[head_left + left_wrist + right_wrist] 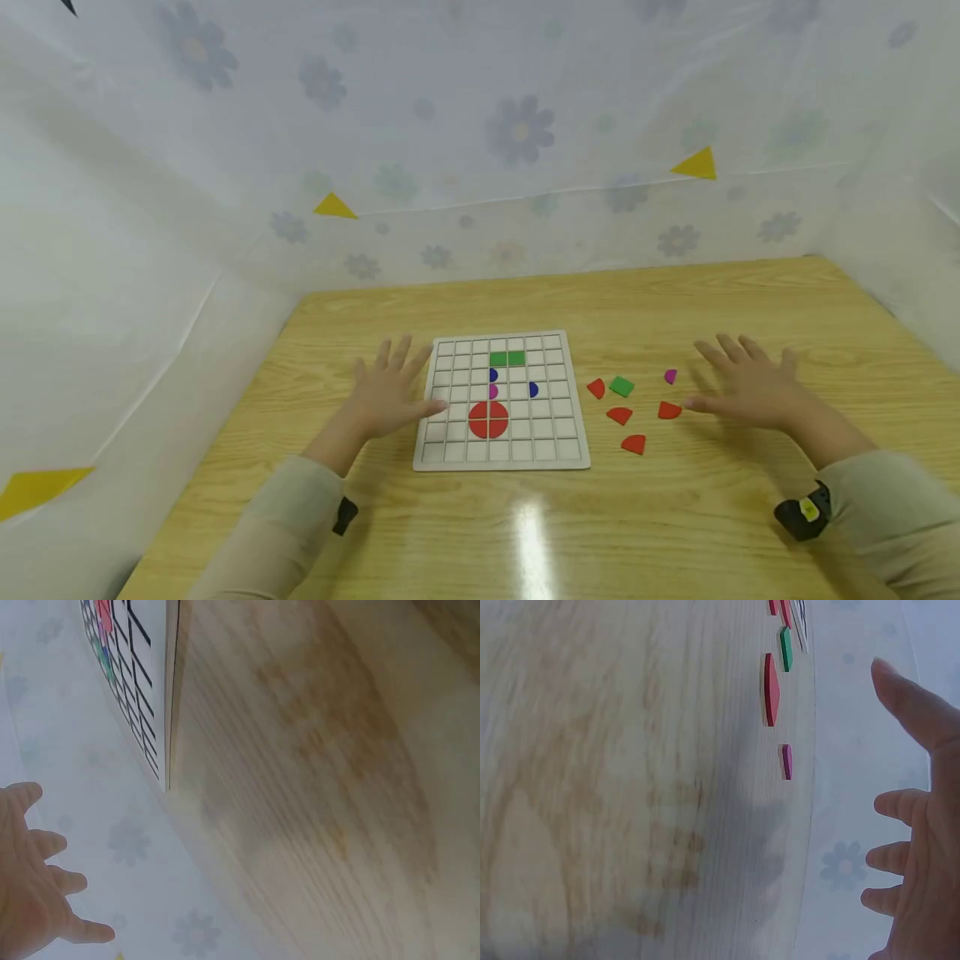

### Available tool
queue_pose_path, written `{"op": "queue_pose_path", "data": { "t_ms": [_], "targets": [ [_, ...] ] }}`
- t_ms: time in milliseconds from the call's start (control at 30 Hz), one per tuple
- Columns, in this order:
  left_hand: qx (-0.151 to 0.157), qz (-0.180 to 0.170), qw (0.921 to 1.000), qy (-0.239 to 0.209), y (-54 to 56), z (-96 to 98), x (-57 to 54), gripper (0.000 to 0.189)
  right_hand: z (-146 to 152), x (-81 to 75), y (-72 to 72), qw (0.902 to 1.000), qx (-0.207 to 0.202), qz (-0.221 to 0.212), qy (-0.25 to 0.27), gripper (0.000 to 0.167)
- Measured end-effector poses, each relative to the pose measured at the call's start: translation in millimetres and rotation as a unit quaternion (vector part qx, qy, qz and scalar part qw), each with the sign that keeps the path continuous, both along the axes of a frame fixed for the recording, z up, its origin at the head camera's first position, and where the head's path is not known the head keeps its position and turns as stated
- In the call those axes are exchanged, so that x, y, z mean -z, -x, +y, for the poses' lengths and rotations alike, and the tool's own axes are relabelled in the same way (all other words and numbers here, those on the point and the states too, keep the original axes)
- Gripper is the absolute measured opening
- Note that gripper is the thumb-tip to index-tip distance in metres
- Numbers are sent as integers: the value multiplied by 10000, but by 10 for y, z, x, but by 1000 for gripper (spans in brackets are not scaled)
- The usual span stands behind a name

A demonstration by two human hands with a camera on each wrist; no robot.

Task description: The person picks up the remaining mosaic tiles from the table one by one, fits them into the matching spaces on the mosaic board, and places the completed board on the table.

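A white grid board (543,429) lies on the table, printed with black lines. On it are a red circle (488,419) divided by the grid lines, two green squares (507,358) side by side, a magenta half-circle (492,392) and two dark blue half-circles (533,390). My left hand (386,396) is spread beside the board's left edge, its thumb overlapping that edge. Spread out as well, my right hand (750,387) holds nothing; its thumb tip comes close to a red quarter-circle piece (670,410). A small magenta piece (671,377) lies just beyond that thumb.
Between board and right hand lie a green square (622,386) and more red pieces (633,444). The wooden table (360,533) ends at a pale flowered curtain (450,242) with yellow triangles (335,206). Dark wrist devices (804,511) sit by both sleeves.
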State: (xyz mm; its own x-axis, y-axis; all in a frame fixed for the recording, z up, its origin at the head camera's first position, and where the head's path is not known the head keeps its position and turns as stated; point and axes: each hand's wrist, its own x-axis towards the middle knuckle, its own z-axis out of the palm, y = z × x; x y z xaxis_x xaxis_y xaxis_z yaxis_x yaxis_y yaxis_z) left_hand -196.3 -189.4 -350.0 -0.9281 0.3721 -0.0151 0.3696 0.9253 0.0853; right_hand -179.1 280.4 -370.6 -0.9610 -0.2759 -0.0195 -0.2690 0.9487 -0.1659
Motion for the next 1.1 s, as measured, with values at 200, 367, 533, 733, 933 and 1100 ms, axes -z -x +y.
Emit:
{"op": "queue_pose_path", "data": {
  "t_ms": [200,367,533,733,933,1100],
  "targets": [
    [128,-136,9998,-44,-44,53,53,86,-88,51,-18,9997,-168,-60,164,94],
    [239,-235,9994,89,-76,81,89,86,-171,73,-33,9991,-278,-132,277,94],
    [371,-361,9987,-22,-94,92,125,84,-220,75,-53,9985,-310,-190,397,93],
    [503,-496,9975,-12,-101,83,181,86,-278,85,-70,9980,-431,-177,421,92],
    [796,-413,9954,333,-90,77,230,89,-318,85,-100,9969,-620,-162,458,86],
    [909,-617,9930,427,-83,83,250,86,-317,94,-91,9940,-861,-229,637,79]
  ]
}}
